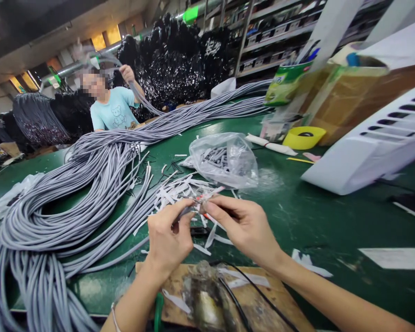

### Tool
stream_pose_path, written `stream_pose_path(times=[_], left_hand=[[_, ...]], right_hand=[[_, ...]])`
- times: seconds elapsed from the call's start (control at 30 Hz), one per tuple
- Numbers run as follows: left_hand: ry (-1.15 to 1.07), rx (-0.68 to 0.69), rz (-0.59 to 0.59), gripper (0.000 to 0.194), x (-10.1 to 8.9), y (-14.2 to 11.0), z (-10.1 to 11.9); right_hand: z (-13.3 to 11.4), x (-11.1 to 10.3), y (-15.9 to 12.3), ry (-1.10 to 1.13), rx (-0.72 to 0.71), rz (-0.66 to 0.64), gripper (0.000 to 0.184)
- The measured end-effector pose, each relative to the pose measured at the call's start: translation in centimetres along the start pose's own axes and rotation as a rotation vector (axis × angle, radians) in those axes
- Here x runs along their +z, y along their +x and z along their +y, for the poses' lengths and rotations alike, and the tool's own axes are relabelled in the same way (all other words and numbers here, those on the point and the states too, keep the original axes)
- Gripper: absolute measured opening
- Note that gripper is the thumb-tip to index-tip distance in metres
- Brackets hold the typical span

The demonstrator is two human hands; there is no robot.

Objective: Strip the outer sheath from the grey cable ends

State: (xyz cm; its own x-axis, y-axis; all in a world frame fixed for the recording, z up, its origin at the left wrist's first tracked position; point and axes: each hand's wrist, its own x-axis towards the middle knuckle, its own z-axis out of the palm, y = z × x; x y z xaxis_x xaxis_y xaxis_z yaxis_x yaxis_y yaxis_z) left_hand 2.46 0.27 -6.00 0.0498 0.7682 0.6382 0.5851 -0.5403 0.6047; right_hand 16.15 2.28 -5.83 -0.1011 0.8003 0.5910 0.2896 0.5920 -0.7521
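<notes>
Left forearm, 7 o'clock in view, is bare apart from one bracelet: a thin, pale, silvery band, curved round the limb. Left hand and right hand are bare, with slender fingers. Right forearm, 4 o'clock, is bare along its visible length.

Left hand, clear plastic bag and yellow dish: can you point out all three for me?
Left hand [166, 234]: head view, middle of the hand.
Clear plastic bag [245, 165]: head view, the film on its right side.
Yellow dish [303, 142]: head view, its front wall.

No readable text, green container, print blurred
</notes>
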Motion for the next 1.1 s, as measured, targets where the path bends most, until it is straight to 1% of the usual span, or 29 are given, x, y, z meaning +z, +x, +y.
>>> stream_pose_path(times=[0.07, 0.17, 0.23, 0.3, 0.37, 0.43, 0.5, 0.57, 0.67, 0.73, 0.87, 0.93, 1.0, 1.07, 1.1], left_hand=[[-0.026, -0.019, -0.004, 0.022, 0.0, 0.0, -0.1], [-0.017, -0.040, -0.004, 0.022, 0.2, 0.0, -0.2], [0.022, -0.012, 0.017, 0.023, 0.3, -0.1, -0.2], [0.065, 0.026, 0.032, 0.025, 0.3, -0.1, -0.3], [0.114, 0.053, 0.039, 0.025, 0.4, -0.1, -0.4], [0.149, 0.069, 0.057, 0.023, 0.4, -0.1, -0.5], [0.132, 0.072, 0.088, 0.019, 0.4, 0.0, -0.5], [0.058, 0.019, 0.095, 0.016, 0.4, 0.1, -0.3], [-0.086, -0.194, 0.052, 0.014, 0.4, 0.1, 0.1], [-0.155, -0.302, 0.017, 0.012, 0.4, 0.1, 0.4], [-0.260, -0.364, -0.071, 0.013, 0.4, 0.3, 0.1], [-0.356, -0.388, -0.121, 0.013, 0.3, 0.5, -0.3], [-0.460, -0.408, -0.147, 0.009, 0.3, 0.8, -0.7], [-0.537, -0.433, -0.148, 0.003, 0.3, 1.0, -0.9], [-0.561, -0.447, -0.148, 0.004, 0.3, 1.0, -1.0]], right_hand=[[-0.2, 0.1, -0.3, -0.076, -0.087, 0.035, 0.028], [-0.4, 0.4, -0.8, -0.220, -0.309, 0.123, 0.021], [-0.3, 0.7, -1.1, -0.291, -0.445, 0.182, 0.016], [-0.2, 0.9, -1.2, -0.329, -0.505, 0.213, 0.014], [-0.2, 1.0, -1.0, -0.328, -0.457, 0.196, 0.015], [-0.1, 1.1, -0.7, -0.304, -0.343, 0.145, 0.020], [0.0, 1.1, -0.3, -0.280, -0.247, 0.098, 0.025], [0.0, 1.0, -0.1, -0.267, -0.201, 0.067, 0.027], [0.1, 0.9, 0.0, -0.257, -0.176, 0.065, 0.027], [0.0, 0.8, -0.1, -0.268, -0.196, 0.088, 0.025], [-0.1, 0.7, -0.2, -0.322, -0.284, 0.133, 0.024], [0.0, 0.6, -0.1, -0.330, -0.292, 0.136, 0.024], [0.2, 0.3, 0.0, -0.303, -0.252, 0.087, 0.025], [0.4, 0.2, 0.2, -0.269, -0.187, -0.003, 0.027], [0.4, 0.1, 0.2, -0.257, -0.161, -0.036, 0.027]])
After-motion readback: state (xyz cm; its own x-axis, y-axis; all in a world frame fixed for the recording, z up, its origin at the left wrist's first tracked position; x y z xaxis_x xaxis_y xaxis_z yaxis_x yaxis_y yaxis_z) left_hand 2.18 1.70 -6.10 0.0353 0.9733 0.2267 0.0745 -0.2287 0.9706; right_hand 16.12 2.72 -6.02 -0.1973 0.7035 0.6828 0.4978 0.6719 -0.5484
